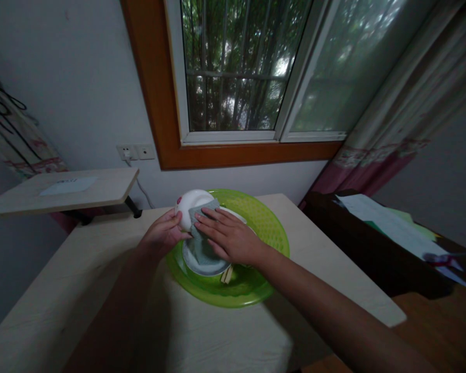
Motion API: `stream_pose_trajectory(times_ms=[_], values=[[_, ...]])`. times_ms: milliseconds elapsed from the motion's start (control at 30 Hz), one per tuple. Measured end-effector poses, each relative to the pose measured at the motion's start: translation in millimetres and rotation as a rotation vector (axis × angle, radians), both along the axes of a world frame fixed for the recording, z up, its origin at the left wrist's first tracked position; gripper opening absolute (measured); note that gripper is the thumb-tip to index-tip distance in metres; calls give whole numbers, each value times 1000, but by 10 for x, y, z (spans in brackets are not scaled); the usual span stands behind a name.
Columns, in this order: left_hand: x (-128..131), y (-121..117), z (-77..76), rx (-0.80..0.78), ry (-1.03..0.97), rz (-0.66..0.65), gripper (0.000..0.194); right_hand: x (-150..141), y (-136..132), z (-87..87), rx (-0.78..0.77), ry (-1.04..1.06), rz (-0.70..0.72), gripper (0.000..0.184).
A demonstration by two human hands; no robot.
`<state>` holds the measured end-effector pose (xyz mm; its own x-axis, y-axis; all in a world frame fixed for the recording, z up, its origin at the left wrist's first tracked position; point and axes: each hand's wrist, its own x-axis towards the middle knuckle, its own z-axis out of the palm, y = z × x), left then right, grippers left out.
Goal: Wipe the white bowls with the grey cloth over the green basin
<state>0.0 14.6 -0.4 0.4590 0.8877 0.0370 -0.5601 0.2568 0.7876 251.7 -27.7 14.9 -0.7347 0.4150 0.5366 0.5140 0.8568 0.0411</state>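
My left hand (163, 234) grips a white bowl (196, 199) by its left side, thumb and fingers at the rim. The bowl is tilted and carries a small red mark. My right hand (233, 235) lies over a grey cloth (201, 247), its fingers stretched out and pressing the cloth against the bowl. Part of the cloth hangs down below the hand. Under them, a second white dish (205, 270) sits in a green plastic basin (217, 300). Pale wooden sticks (227, 274), perhaps chopsticks, poke out beside that dish. My right hand hides more white dishware.
The basin stands on a light wooden table (202, 336) against the wall. A raised wooden shelf (112, 184) is at the left, with a white paper on it. A white cable (143, 189) runs from a wall socket. Papers (388, 223) lie on dark furniture at the right.
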Motion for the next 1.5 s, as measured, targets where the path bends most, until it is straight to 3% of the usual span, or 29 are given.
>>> stream_pose_trajectory(times_ms=[300, 467, 700, 1000, 1267, 1500], values=[[57, -36, 4, -9, 68, -9, 44, -63, -51, 96, -39, -59, -50, 78], [142, -105, 68, 25, 121, -27, 54, -64, -41, 83, -40, 33, -177, 71], [154, -120, 61, 84, 135, -34, 49, -9, 23, 48, -71, 139, -306, 62], [127, -122, 74, 67, 183, 16, 67, 31, 114, -4, -165, 356, -335, 52], [133, -123, 86, 81, 216, 44, 76, 65, 216, -136, -474, 511, -239, 64], [142, -141, 78, 132, 235, 27, 64, 82, 295, -252, -465, 518, -234, 67]])
